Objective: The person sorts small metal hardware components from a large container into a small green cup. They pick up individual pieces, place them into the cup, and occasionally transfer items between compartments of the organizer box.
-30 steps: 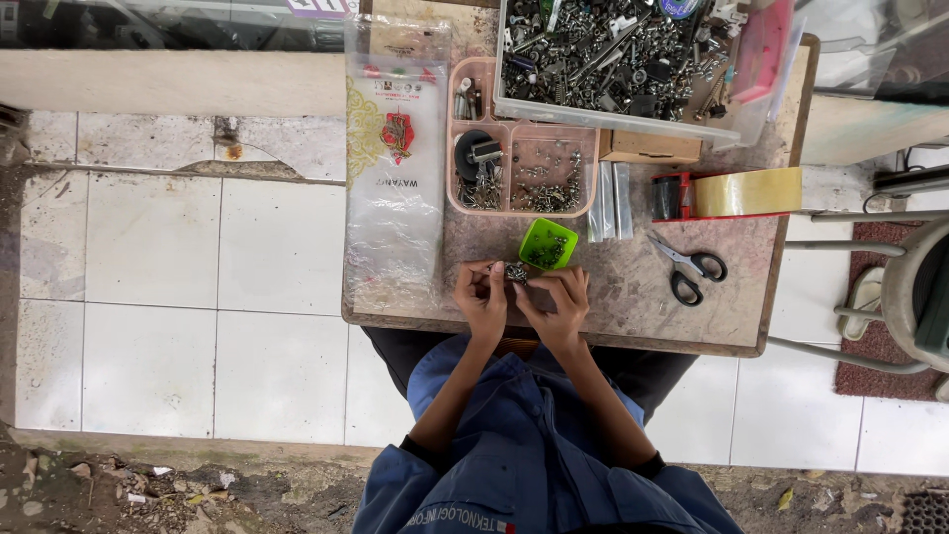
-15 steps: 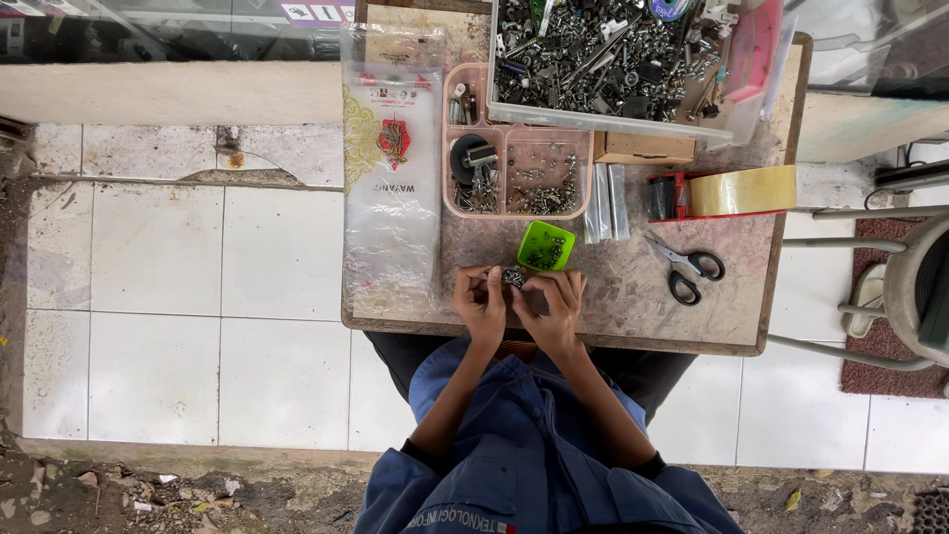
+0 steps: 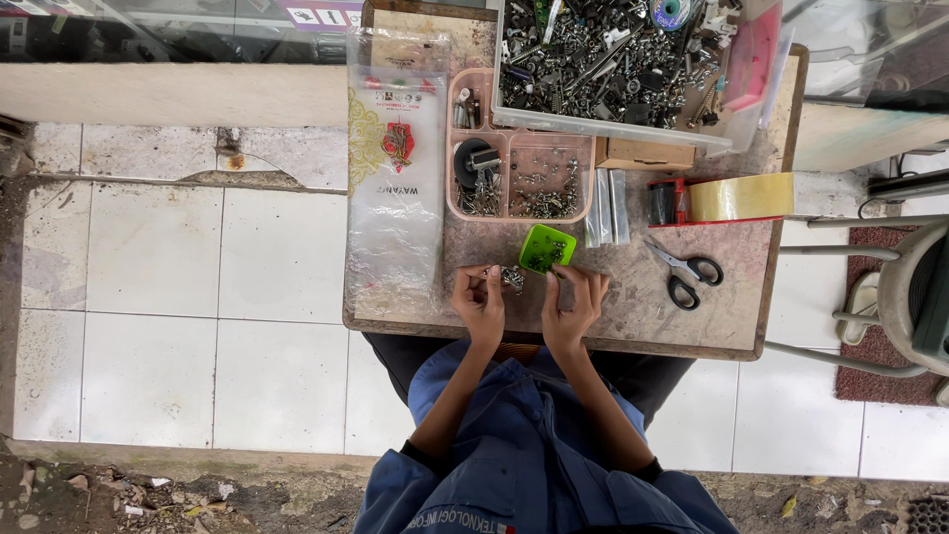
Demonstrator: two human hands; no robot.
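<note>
Plastic bag [image 3: 395, 188] flat at the counter's [image 3: 712, 316] left edge. Left hand [image 3: 480, 299] pinches a small metal part [image 3: 511, 277] near the front edge; right hand [image 3: 573, 302] rests beside it, grip unclear. Green tray [image 3: 547, 247] just beyond, within reach. Scissors [image 3: 684, 269] and tape [image 3: 741, 196] right, open room between.

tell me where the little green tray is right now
In the head view the green tray sits on the table, just beyond the right hand, below the pink compartment tray and left of the scissors.
</note>
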